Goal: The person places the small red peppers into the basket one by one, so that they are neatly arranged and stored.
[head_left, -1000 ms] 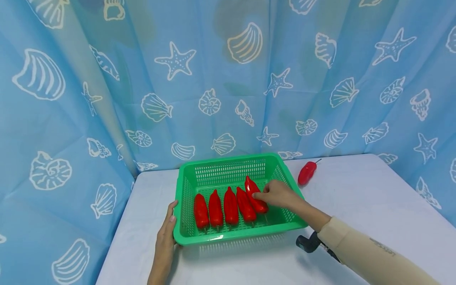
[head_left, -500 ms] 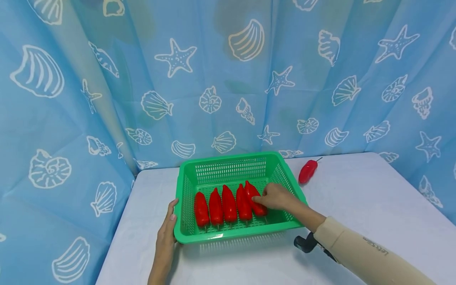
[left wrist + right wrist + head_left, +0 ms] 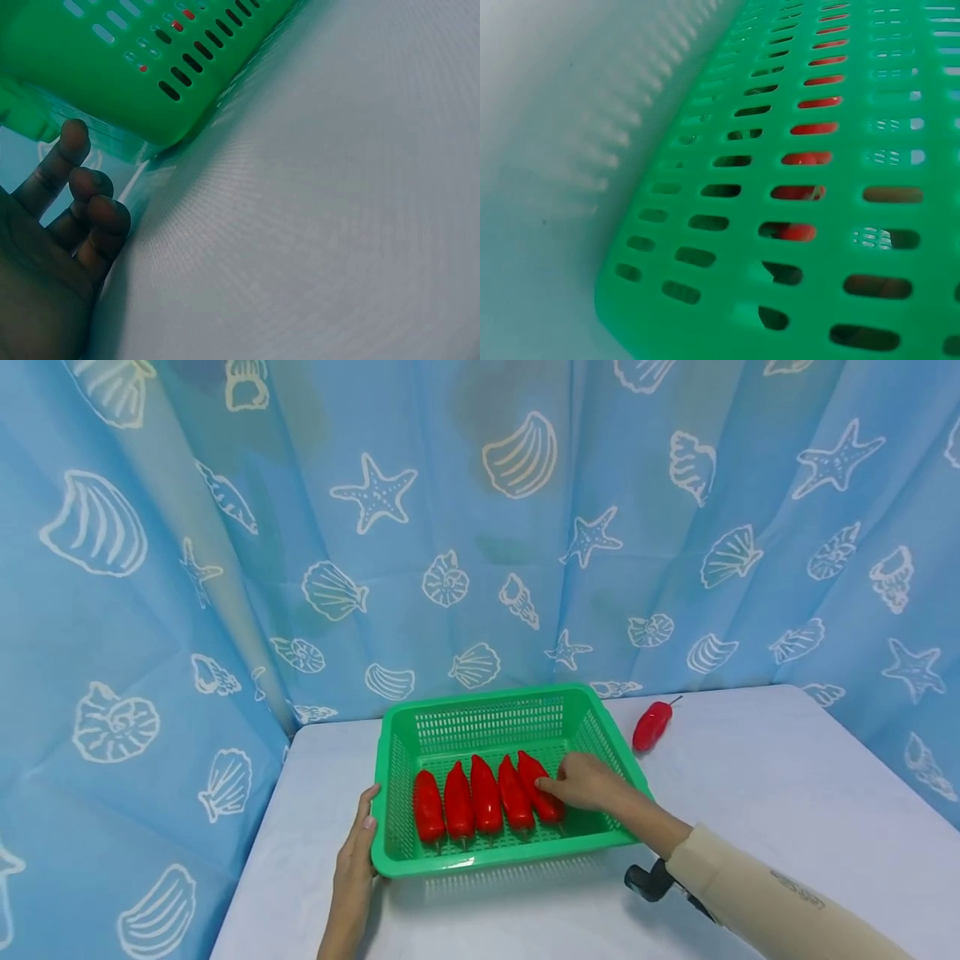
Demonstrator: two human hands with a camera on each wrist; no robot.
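Note:
A green plastic basket [image 3: 495, 860] with slotted walls stands on the white table. Several glossy red peppers [image 3: 487, 797] lie side by side in it, their stems toward the front. At the right end of that row, my right hand [image 3: 588, 783] pinches the rightmost pepper [image 3: 531, 768], thumb on its upper side. My left hand [image 3: 352, 856] touches the basket's left rim, and in the left wrist view its fingers [image 3: 75, 142] are only loosely bent beside the basket wall [image 3: 112, 82]. In the right wrist view the basket's slotted side [image 3: 727, 217] hides most of the right hand.
Another red pepper [image 3: 652, 725] lies on the table behind and right of the basket. A blue curtain [image 3: 465, 527] with white shell prints hangs along the back and left. Under the right forearm shows a black wrist device [image 3: 648, 881].
The rightmost pepper, under my right hand, has shifted slightly toward the front. Its neighbours have turned a little, the middle one now tilting left. My left hand stays at the rim.

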